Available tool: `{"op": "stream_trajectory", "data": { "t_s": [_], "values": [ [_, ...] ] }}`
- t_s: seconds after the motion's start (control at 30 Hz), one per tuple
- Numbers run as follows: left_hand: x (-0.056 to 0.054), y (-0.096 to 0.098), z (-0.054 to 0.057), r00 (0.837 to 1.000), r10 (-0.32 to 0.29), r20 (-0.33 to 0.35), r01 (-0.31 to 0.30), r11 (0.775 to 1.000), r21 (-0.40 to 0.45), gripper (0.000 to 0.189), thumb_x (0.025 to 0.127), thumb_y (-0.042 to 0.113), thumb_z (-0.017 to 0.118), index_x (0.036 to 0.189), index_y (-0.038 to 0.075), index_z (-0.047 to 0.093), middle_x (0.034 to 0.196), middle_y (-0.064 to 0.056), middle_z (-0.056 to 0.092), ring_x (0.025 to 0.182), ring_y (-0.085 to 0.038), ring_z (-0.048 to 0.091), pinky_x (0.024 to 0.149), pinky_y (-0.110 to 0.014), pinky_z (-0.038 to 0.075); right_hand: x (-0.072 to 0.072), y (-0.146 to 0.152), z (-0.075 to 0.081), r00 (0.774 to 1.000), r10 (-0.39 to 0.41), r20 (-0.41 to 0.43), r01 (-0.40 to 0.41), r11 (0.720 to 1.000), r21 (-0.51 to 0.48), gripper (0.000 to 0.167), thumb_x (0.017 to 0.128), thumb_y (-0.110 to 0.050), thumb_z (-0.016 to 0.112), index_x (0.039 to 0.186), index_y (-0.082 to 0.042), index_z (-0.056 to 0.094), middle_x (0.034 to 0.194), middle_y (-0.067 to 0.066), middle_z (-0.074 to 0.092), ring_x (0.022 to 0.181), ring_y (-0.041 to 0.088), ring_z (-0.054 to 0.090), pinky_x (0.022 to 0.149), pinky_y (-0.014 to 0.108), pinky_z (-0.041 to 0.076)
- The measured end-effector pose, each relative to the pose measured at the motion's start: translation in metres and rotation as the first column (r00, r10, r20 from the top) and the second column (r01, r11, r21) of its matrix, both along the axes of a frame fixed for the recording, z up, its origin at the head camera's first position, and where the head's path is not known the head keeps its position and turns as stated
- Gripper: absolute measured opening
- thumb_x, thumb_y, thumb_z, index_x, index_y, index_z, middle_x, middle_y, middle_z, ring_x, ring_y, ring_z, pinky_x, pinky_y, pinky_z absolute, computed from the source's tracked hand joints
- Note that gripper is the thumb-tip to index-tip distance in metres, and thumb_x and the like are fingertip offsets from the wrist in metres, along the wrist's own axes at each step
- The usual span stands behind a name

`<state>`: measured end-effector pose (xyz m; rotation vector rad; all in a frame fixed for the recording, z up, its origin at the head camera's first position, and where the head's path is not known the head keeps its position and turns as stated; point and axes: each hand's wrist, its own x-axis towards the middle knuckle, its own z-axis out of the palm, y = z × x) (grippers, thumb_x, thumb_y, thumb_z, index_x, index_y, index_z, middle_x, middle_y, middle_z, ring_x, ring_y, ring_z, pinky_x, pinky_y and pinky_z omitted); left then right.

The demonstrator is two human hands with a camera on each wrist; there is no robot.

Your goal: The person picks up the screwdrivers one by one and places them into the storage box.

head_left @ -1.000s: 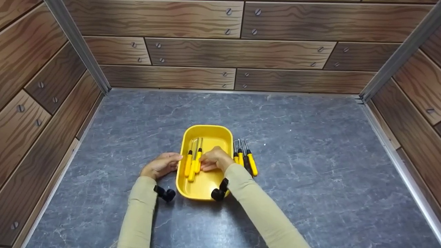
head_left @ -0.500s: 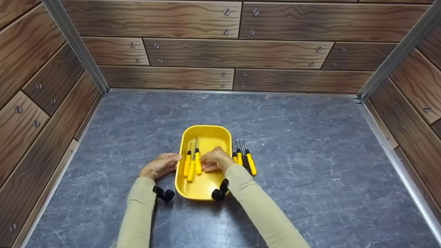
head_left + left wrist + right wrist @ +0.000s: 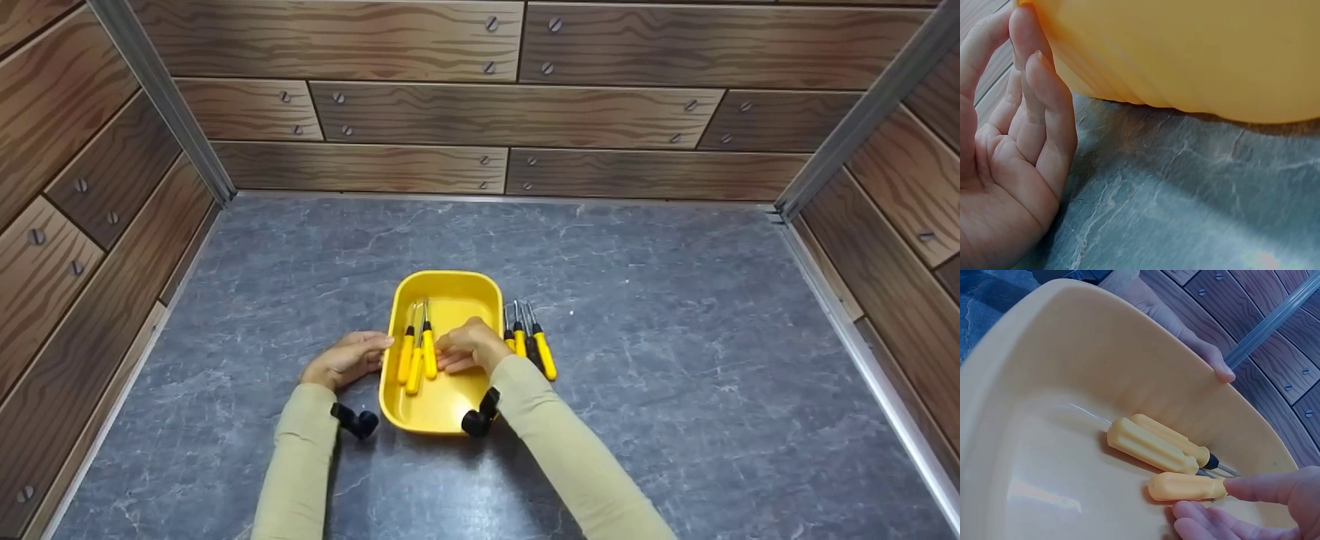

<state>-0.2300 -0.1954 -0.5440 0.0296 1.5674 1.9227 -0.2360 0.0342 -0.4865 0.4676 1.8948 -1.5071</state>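
Note:
My left hand holds the left side of a yellow plastic bin, thumb at the rim and fingers against the outer wall. In the right wrist view, several screwdriver-like tools with fluted yellow handles, black collars and thin metal shafts lie side by side in the bin: an upper handle, a middle handle and a lower handle. Their tips are too small to tell. My right hand is inside the bin, right of these tools. Its thumb reaches the lower handle; its fingers lie fairly straight below it.
Outside the bin's right wall lie several more tools, mostly yellow-handled and one black-handled; my right forearm partly covers them. The grey marbled table is bounded by wood-patterned panels and metal rails.
The rightmost tool inside the bin has swung from a slant to nearly straight, its tip moving left towards the other tools. Both hands have stayed almost in place.

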Motion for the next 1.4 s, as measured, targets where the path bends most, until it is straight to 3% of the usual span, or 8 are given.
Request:
{"op": "stream_trajectory", "data": {
  "t_s": [0.33, 0.53, 1.03, 1.4],
  "values": [
    [0.001, 0.001, 0.002, 1.0, 0.014, 0.01, -0.014, 1.0, 0.012, 0.014, 0.096, 0.014, 0.054, 0.099, 0.008, 0.067, 0.088, 0.005, 0.075, 0.084, -0.008, 0.069, 0.081, -0.024, 0.056, 0.004, -0.002, -0.002, 0.998, 0.06, -0.007, -0.06, 0.998, 0.031, 0.017, 0.083, -0.002, 0.066, 0.097, 0.008, 0.067, 0.059, 0.007, 0.065, 0.049, 0.014, 0.064, 0.063, 0.029, 0.061],
    [0.001, 0.002, 0.0, 1.0, -0.001, 0.009, 0.001, 0.999, 0.042, 0.013, 0.096, 0.012, 0.053, 0.099, 0.009, 0.066, 0.089, 0.004, 0.075, 0.085, -0.009, 0.069, 0.084, -0.025, 0.055, 0.006, -0.004, -0.002, 0.995, 0.101, 0.008, -0.101, 0.994, 0.041, 0.013, 0.085, -0.004, 0.066, 0.09, 0.007, 0.068, 0.054, 0.007, 0.064, 0.047, 0.013, 0.064, 0.059, 0.027, 0.06],
    [0.002, 0.001, 0.002, 0.999, 0.025, 0.025, -0.026, 0.998, 0.054, 0.01, 0.094, 0.014, 0.059, 0.097, 0.009, 0.067, 0.088, 0.004, 0.074, 0.084, -0.009, 0.069, 0.082, -0.025, 0.055, 0.007, 0.004, 0.004, 0.998, 0.065, -0.003, -0.065, 0.998, 0.004, 0.02, 0.087, -0.006, 0.065, 0.099, 0.009, 0.068, 0.057, 0.007, 0.066, 0.049, 0.013, 0.065, 0.055, 0.024, 0.059],
    [0.001, 0.001, 0.001, 1.0, 0.018, 0.01, -0.019, 0.999, 0.028, 0.012, 0.095, 0.014, 0.056, 0.095, 0.011, 0.067, 0.087, 0.005, 0.075, 0.083, -0.007, 0.069, 0.082, -0.024, 0.055, 0.011, 0.006, 0.015, 0.997, 0.073, -0.029, -0.073, 0.997, -0.009, 0.022, 0.086, -0.006, 0.066, 0.103, 0.009, 0.067, 0.067, 0.012, 0.071, 0.052, 0.014, 0.067, 0.058, 0.026, 0.059]
  ]
}}
